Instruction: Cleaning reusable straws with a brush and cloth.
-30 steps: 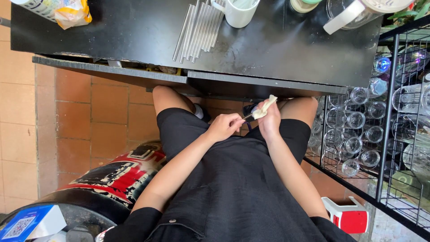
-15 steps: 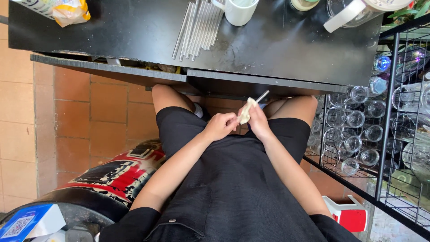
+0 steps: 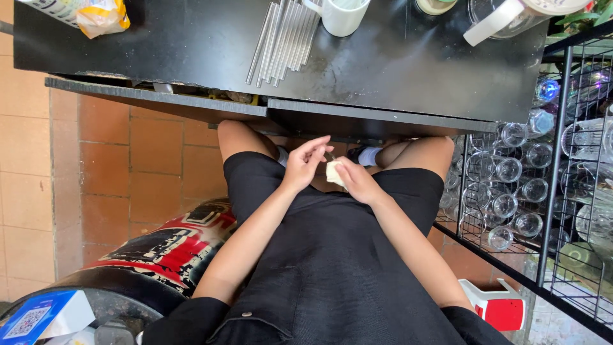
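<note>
I sit at a black table and both hands are low over my lap, just under its front edge. My right hand is shut on a small pale yellowish cloth or pad. My left hand is beside it with its fingers spread and raised, fingertips close to the pad; a thin item between the two hands is too small to make out. A bundle of long metal straws lies on the table above my hands.
A white mug, a clear pitcher and a yellow packet stand at the table's far side. A wire rack with several glasses is at my right. A black-and-red drum is at my left, a red-and-white stool at lower right.
The pad and the thin stick, held up and pointing right before, have come down and left between my hands. My left fingers have opened.
</note>
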